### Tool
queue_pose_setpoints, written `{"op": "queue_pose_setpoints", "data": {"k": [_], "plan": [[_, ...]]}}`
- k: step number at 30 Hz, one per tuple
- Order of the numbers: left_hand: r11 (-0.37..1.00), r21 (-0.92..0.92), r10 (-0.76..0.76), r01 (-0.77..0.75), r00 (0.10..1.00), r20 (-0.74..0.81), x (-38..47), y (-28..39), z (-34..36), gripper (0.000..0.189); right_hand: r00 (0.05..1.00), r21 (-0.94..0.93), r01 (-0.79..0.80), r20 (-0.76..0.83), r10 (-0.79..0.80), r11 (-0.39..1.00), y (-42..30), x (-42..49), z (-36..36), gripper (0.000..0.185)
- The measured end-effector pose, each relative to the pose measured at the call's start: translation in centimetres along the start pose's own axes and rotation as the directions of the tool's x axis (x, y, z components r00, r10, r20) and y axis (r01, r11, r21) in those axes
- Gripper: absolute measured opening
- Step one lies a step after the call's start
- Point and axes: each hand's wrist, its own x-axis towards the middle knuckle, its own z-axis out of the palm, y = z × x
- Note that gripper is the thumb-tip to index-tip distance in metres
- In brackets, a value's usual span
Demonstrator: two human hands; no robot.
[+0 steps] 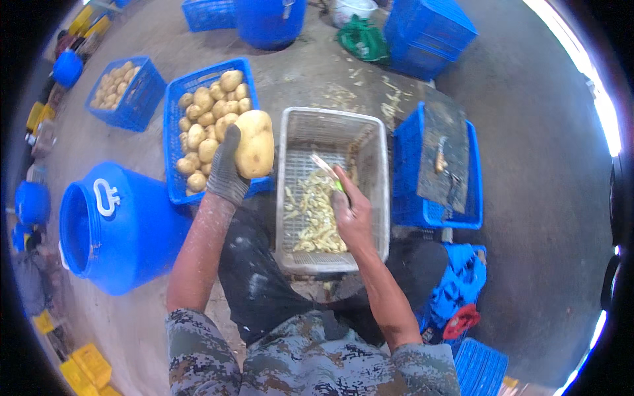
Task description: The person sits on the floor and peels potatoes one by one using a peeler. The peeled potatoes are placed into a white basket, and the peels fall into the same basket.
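Note:
My left hand (pixel 229 168), in a grey knit glove, holds a large pale potato (pixel 255 143) above the right edge of a blue plastic crate (pixel 171 119) full of potatoes. My right hand (pixel 352 210) is closed around the green handle of a peeler or knife (pixel 324 166) with a light, blurred blade; which of the two it is I cannot tell. That hand is over a whitish plastic basket (pixel 385 198) between my knees. Peelings (pixel 317 218) lie on the basket's slotted bottom.
At the left lies a blue barrel (pixel 138 227). On the right, a dark board (pixel 441 114) bearing a wooden-handled tool (pixel 440 161) rests across a blue crate (pixel 478 198). A farther crate (pixel 143 94) holds potatoes. Scraps (pixel 394 99) litter the floor near stacked crates (pixel 426 37).

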Motion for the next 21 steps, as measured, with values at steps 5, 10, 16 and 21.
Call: {"op": "queue_pose_setpoints", "data": {"k": [5,10,16,21], "plan": [[0.990,0.132,0.038,-0.041,0.999,0.024,-3.9,-7.4,2.4,0.051,0.999,-0.063,0.032,-0.025,-0.034,0.997,-4.7,-1.3,-1.7,0.043],[0.999,0.039,-0.004,0.007,0.999,-0.054,-6.1,-13.6,3.8,0.044,0.995,-0.131,-0.059,-0.093,0.047,0.990,-4.2,-3.7,-2.6,0.043],[0.998,-0.046,-0.054,0.048,0.989,-0.138,-6.1,-17.2,2.4,0.041,0.970,-0.231,-0.238,-0.007,0.243,0.943,-2.8,-7.3,-3.4,0.045],[1.000,-0.003,0.017,-0.019,0.937,-0.349,-1.9,-22.0,-6.4,0.055,0.926,-0.425,-0.299,0.088,0.368,0.854,0.1,-10.4,-2.9,0.045]]}}
